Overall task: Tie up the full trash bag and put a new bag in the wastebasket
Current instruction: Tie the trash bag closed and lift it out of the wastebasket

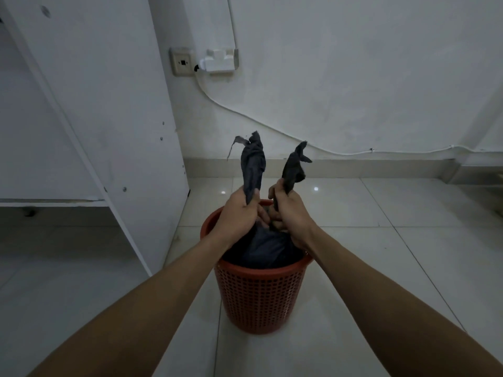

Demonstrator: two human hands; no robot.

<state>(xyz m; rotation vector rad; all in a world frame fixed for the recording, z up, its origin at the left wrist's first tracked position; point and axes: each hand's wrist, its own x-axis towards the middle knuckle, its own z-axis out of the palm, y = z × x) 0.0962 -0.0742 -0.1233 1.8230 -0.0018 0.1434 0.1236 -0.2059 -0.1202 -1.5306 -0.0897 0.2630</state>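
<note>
Over the wastebasket (258, 297), the left hand (239, 210) and right hand (290, 210) each grip a twisted end of the trash bag (268, 247).

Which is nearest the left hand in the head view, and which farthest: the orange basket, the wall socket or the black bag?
1. The black bag, gripped in the left hand itself.
2. The orange basket, right beneath the hand.
3. The wall socket, high on the far wall, slightly left.

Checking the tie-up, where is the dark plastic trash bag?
Head view, lower centre: the dark plastic trash bag sits inside the orange perforated plastic wastebasket, left hand and right hand each gripping one end.
</note>
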